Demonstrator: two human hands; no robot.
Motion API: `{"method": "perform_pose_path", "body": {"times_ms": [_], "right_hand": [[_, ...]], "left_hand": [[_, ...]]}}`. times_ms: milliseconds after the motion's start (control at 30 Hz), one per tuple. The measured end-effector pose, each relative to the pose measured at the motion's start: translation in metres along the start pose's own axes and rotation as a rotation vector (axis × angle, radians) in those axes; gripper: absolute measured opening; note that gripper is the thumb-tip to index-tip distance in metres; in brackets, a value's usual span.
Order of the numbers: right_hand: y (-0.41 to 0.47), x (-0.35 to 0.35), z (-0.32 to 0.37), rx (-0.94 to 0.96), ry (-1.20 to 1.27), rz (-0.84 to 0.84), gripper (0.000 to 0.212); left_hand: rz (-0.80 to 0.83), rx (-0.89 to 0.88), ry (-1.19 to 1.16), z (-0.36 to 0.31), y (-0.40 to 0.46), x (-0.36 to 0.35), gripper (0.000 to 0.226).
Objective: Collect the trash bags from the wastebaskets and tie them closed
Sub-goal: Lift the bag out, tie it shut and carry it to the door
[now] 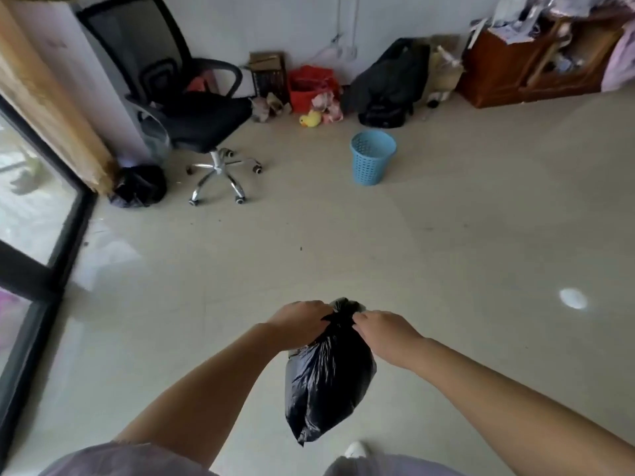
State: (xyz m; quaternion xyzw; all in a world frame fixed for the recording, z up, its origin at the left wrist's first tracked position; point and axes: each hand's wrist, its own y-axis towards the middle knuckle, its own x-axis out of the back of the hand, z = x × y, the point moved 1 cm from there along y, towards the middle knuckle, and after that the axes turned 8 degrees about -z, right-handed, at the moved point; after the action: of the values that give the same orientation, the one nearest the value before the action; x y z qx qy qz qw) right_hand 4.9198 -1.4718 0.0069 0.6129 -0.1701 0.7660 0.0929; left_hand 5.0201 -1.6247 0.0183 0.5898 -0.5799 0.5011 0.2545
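A filled black trash bag (328, 379) hangs in the air in front of me, its neck gathered at the top. My left hand (298, 324) grips the bunched neck from the left, and my right hand (386, 333) pinches it from the right. A blue latticed wastebasket (372, 157) stands upright on the floor farther ahead, with no bag showing in it. Another black bag (139, 187) lies on the floor at the left, beside the window frame.
A black office chair (192, 108) on castors stands at the left. Along the far wall lie a red bag, a yellow toy duck (310, 119), a black backpack (390, 87) and a brown wooden cabinet (536, 60). Glass door on the left.
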Motion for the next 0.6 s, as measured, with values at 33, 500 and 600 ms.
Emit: {"method": "perform_pose_path", "body": {"times_ms": [33,500,600], "right_hand": [[-0.002,0.005,-0.021,-0.012,-0.013,-0.001,0.032],[0.047,0.071,-0.287,-0.435,-0.063,-0.170,0.029],[0.075,0.094,-0.328,-0.550,-0.043,-0.182,0.029]], "left_hand": [[0.008,-0.034,-0.003,-0.013,0.019,0.003,0.025],[0.186,-0.479,0.125,-0.133,0.327,0.069,0.027],[0.236,-0.591,0.192,-0.144,0.397,0.099,0.027]]}}
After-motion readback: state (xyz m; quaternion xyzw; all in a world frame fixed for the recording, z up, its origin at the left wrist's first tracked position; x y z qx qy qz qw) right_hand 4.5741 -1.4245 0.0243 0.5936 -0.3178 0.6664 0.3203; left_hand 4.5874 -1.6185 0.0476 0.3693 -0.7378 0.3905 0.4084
